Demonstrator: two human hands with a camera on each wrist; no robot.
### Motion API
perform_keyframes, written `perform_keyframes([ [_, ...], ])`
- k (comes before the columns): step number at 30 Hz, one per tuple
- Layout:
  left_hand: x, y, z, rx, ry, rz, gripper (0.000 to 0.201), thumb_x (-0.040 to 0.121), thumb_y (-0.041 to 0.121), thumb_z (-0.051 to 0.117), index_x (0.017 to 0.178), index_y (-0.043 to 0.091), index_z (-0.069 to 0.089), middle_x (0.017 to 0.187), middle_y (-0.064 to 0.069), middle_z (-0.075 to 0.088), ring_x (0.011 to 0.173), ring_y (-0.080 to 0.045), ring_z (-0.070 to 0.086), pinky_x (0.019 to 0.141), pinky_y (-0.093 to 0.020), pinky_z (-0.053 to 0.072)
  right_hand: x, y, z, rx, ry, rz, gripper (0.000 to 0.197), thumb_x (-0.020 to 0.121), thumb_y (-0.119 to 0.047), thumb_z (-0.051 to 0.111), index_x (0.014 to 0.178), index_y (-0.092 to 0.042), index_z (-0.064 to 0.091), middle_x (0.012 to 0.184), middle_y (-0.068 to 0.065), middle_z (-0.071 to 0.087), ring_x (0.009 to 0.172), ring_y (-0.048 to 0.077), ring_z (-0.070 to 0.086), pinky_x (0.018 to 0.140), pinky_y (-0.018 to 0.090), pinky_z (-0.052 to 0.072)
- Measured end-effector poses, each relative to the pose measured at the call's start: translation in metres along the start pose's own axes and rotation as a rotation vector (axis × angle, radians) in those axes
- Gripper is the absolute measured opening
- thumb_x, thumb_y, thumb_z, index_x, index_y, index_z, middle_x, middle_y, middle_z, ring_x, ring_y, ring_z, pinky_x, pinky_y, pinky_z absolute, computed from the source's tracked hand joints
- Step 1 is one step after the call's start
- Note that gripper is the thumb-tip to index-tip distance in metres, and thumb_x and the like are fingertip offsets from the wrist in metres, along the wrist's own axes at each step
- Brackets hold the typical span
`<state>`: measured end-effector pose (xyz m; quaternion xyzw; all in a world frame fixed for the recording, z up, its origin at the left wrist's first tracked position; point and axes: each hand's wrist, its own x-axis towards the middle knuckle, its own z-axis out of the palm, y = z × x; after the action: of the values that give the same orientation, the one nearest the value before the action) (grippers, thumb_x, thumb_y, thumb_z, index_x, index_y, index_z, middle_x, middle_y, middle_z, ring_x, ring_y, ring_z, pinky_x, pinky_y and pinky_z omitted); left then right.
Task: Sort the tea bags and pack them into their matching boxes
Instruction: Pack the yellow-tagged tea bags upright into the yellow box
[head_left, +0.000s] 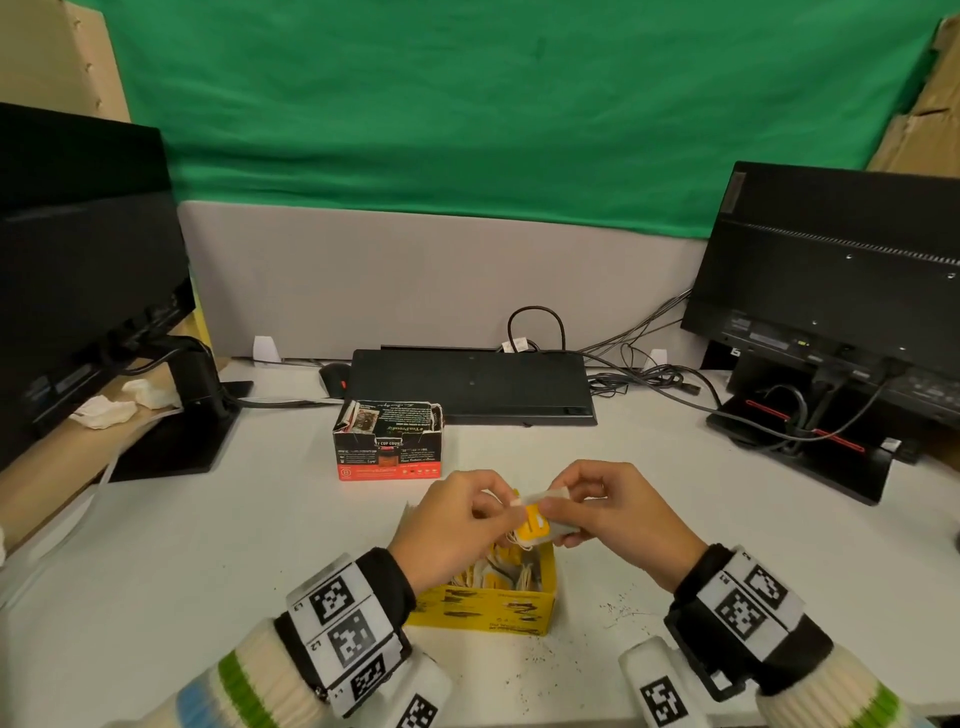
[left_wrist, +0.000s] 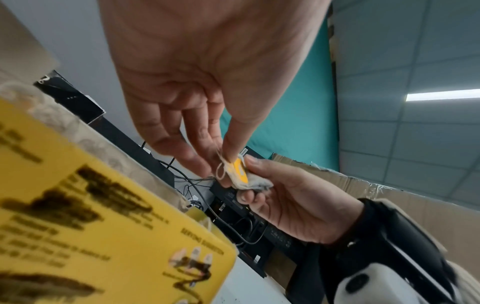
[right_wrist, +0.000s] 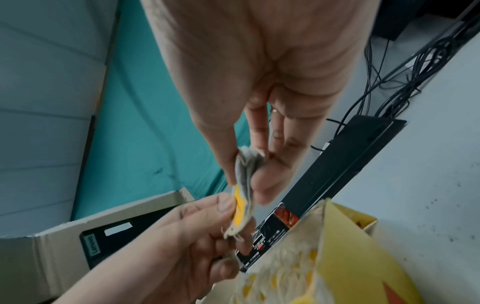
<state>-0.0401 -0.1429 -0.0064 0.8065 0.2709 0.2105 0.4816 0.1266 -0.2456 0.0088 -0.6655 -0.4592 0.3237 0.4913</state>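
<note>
A tea bag with a yellow tag hangs between both hands, just above the open yellow box. My left hand pinches the tag and string end. My right hand pinches the bag's paper body. The yellow box holds several tea bags with yellow tags. A black and red box stands open farther back on the white table, apart from both hands.
A black keyboard and a mouse lie behind the boxes. Black monitors stand at left and right, with cables between. Crumpled tissues lie at far left. Tea crumbs dot the table.
</note>
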Motion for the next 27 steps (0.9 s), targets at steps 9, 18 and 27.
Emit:
perform_keyframes([
  [9, -0.004, -0.005, 0.013, 0.273, -0.203, 0.065, 0.014, 0.105, 0.027, 0.036, 0.104, 0.014, 0.042, 0.083, 0.003, 0.070, 0.048, -0.003, 0.040, 0.048, -0.016, 0.031, -0.003, -0.009, -0.014, -0.050, -0.153, 0.095, 0.024, 0.081, -0.011, 0.074, 0.098, 0.004, 0.066, 0.091, 0.020, 0.069, 0.069, 0.028, 0.071, 0.066, 0.027, 0.059],
  [18, 0.000, -0.014, 0.010, 0.496, -0.120, 0.006, 0.014, 0.102, 0.032, 0.042, 0.098, 0.020, 0.048, 0.064, 0.009, 0.049, 0.058, -0.008, 0.042, 0.055, -0.026, 0.027, -0.002, 0.000, 0.003, -0.122, -0.069, 0.061, 0.017, 0.077, -0.008, 0.078, 0.088, 0.001, 0.069, 0.084, 0.020, 0.072, 0.067, 0.030, 0.073, 0.065, 0.029, 0.060],
  [27, 0.015, -0.018, 0.001, 0.382, 0.055, -0.079, 0.006, 0.087, 0.035, 0.067, 0.088, 0.029, 0.066, 0.079, 0.008, 0.072, 0.075, -0.011, 0.068, 0.081, -0.038, 0.056, 0.008, 0.004, 0.011, -0.270, 0.066, -0.008, 0.017, 0.076, -0.014, 0.080, 0.082, -0.003, 0.067, 0.066, 0.008, 0.072, 0.053, 0.018, 0.070, 0.058, 0.025, 0.059],
])
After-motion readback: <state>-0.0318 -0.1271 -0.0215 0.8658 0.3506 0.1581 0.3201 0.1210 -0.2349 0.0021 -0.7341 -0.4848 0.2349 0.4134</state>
